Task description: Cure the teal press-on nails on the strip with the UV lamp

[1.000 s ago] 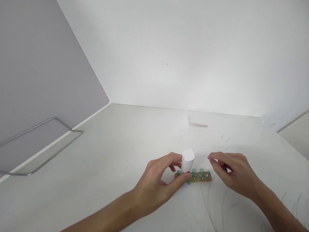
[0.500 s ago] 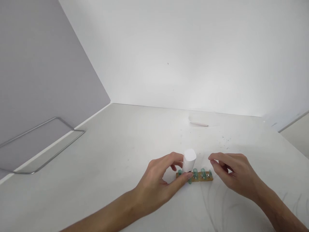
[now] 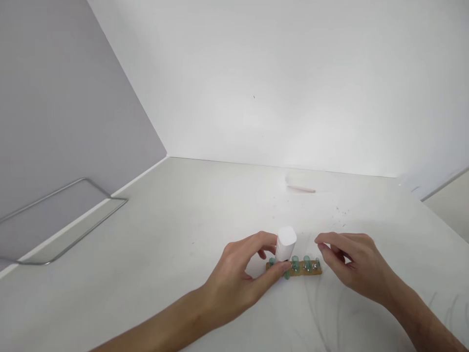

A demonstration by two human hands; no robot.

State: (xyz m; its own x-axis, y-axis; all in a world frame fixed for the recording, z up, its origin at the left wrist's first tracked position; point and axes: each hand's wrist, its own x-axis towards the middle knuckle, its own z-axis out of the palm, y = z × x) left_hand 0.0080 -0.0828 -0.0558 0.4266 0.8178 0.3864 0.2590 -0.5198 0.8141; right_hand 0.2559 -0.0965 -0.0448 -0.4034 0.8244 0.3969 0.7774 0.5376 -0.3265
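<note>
My left hand is closed round a small white container with a rounded-square top, thumb in front and fingers behind. It stands upright, slightly tilted, over a flat brown strip. Whether it rests on the strip is hidden by my thumb. Several translucent green tube-like pieces sit across the strip, with small shiny clear or silvery bits between them. Just right of the strip, and apart from it, my right hand has thumb and forefinger tips pinched together; anything between them is too small to make out.
A thin pinkish stick-like item lies on the white table near the back wall. Dark specks are scattered behind my right hand. A bent grey metal rod frame sits at the left edge by the grey wall.
Both hands, the white container and the strip keep their places relative to each other. The whole view has shifted by only a few pixels.
</note>
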